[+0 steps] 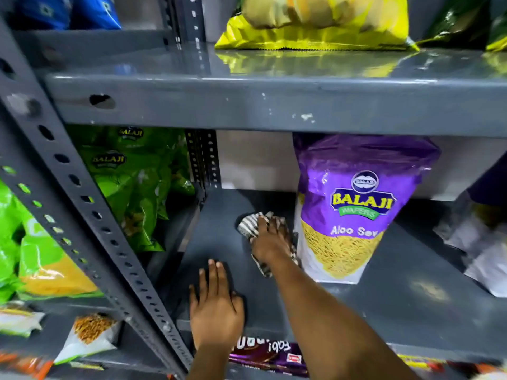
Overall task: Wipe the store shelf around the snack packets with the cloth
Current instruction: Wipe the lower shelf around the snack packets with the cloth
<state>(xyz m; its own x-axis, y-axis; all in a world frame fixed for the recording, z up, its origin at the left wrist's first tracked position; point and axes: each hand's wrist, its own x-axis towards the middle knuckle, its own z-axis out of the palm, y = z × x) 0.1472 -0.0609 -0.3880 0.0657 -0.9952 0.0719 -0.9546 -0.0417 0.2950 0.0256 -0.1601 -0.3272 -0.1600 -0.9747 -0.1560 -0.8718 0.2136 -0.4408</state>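
My right hand [270, 238] reaches deep into the grey metal shelf [397, 297] and presses a grey-and-white striped cloth [248, 224] flat on its surface. The cloth lies just left of an upright purple Balaji Aloo Sev packet [354, 204], touching or nearly touching its lower left corner. Part of the cloth hangs out behind my wrist. My left hand [215, 305] rests flat, fingers spread, on the shelf near its front edge, holding nothing.
Green Balaji packets [137, 182] fill the bay to the left behind a perforated upright post [90, 215]. White packets [482, 242] lie at the right. A yellow packet [315, 23] sits on the shelf above. A purple biscuit pack [269, 357] shows on the shelf below.
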